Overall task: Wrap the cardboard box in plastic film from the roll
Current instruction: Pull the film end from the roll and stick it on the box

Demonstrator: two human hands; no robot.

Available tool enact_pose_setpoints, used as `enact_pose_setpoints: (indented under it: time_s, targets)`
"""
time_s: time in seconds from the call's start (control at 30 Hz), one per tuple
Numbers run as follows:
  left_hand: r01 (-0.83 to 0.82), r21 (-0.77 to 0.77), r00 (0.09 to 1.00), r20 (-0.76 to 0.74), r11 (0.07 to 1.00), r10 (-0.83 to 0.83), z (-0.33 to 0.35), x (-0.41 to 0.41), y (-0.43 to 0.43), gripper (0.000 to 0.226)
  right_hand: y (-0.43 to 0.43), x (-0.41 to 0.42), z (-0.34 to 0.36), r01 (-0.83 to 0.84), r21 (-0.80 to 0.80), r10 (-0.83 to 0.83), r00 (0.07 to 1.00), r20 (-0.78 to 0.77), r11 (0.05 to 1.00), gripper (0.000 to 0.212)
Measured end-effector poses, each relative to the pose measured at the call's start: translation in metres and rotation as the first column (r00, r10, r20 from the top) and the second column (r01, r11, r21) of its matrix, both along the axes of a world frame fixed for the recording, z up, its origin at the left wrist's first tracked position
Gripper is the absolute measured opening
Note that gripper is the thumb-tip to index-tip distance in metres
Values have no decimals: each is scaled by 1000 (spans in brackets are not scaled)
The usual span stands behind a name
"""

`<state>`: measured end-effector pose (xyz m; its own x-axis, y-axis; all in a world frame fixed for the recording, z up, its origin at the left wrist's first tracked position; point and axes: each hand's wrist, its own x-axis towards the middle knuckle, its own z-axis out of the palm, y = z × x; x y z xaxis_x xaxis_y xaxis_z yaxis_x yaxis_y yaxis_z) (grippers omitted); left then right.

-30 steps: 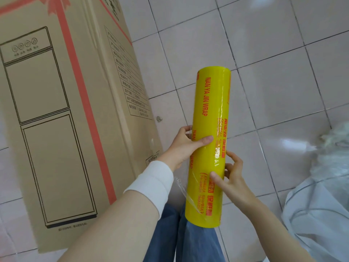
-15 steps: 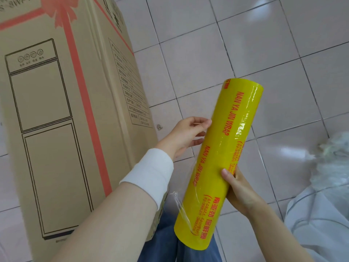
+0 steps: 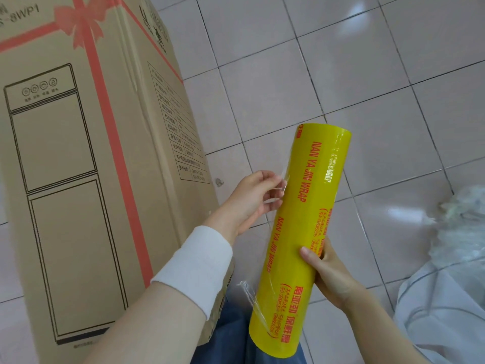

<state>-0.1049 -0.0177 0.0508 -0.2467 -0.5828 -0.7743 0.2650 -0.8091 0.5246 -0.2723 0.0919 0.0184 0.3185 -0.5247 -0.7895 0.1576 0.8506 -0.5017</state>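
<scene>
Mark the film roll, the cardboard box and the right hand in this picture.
film roll (image 3: pixel 309 206), head view, yellow side near its middle.
cardboard box (image 3: pixel 65 153), head view, printed front face.
right hand (image 3: pixel 331 276), head view, its middle, below the thumb.

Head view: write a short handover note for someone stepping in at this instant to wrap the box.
Left grip pinches the loose film edge beside the roll.
Right grip holds the roll low down, tilted.
Cardboard box stands to the left; no film from the roll reaches it.
Done: edge lifted.
To do: pull film out, stick it to the box, wrap all round.
</scene>
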Motion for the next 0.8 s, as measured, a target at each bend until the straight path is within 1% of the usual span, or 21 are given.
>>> enact_pose_setpoints:
  time_s: [0.03,0.07,0.13,0.17,0.2,0.3,0.4,0.43,0.47,0.53,0.6,0.63,0.7,0.8]
  targets:
    - [15,16,1000,20,1000,-15,0,1,-1,12,1,0,0,-22,-10,22,1000,-9,1000,113]
    - [73,18,993,90,997,-74,-2,2,-2,18,3,0,1,-47,-15,47,999,-16,999,114]
    - [212,-6,938,283,977,-202,-6,5,-7,28,7,0,2,-85,-14,85,996,-16,996,114]
    - [241,-22,917,333,970,-220,-7,5,-10,26,9,-1,2,-93,-12,93,996,-12,996,114]
    - [247,-29,913,343,969,-223,-8,5,-12,22,12,-2,2,-96,-9,96,995,-9,995,113]
    - [181,-8,958,230,983,-174,-7,1,-14,17,19,-3,2,-97,9,97,995,-9,995,110]
    - [2,66,997,83,998,-7,-6,-3,-15,15,22,-3,2,-103,22,103,994,-25,994,111]
    - [-25,103,999,47,994,20,-6,-3,-16,15,22,-3,2,-104,23,105,994,-30,994,114]
    - [-15,138,999,36,990,10,-6,-3,-17,18,23,-3,2,-105,21,106,994,-37,994,116]
    - [41,191,995,86,981,-58,-9,-1,-19,28,25,-3,1,-114,7,114,992,-57,994,115]
    - [39,205,983,169,978,-75,-12,-1,-23,26,25,-4,-1,-127,-5,126,989,-78,992,116]
    - [25,197,979,192,980,-64,-13,-1,-25,24,25,-4,-2,-134,-7,132,988,-85,991,117]
    - [-44,163,982,188,986,12,-13,-3,-28,22,25,-6,-3,-149,-5,148,985,-92,989,118]
    - [-123,48,968,224,991,109,-17,-5,-26,21,24,-5,-6,-153,2,153,983,-102,988,111]
